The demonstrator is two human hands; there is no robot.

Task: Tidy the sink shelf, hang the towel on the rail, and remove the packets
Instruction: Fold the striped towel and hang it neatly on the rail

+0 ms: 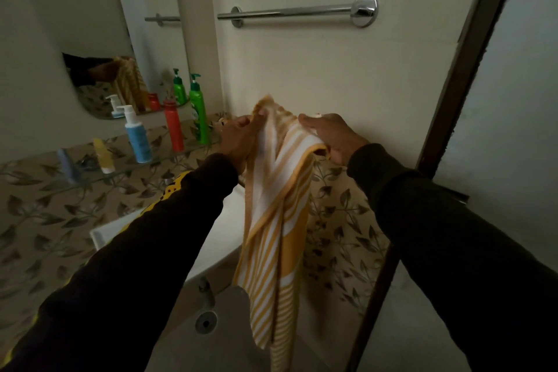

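Left hand (238, 142): fingers curled round the towel's upper left edge, gripping it.
Right hand (330, 137): fingers bent over the upper right edge, holding the cloth against the palm.
Towel (274, 220): yellow and white stripes, bunched between the 2 hands, hanging down in front of the sink (217, 238).
Rail (290, 12): chrome, on the wall above the hands, bare, well apart from the towel.
Shelf (99, 172): glass, left of the hands, with 1 green bottle (198, 110), 1 red bottle (174, 127), 1 blue bottle (137, 137).
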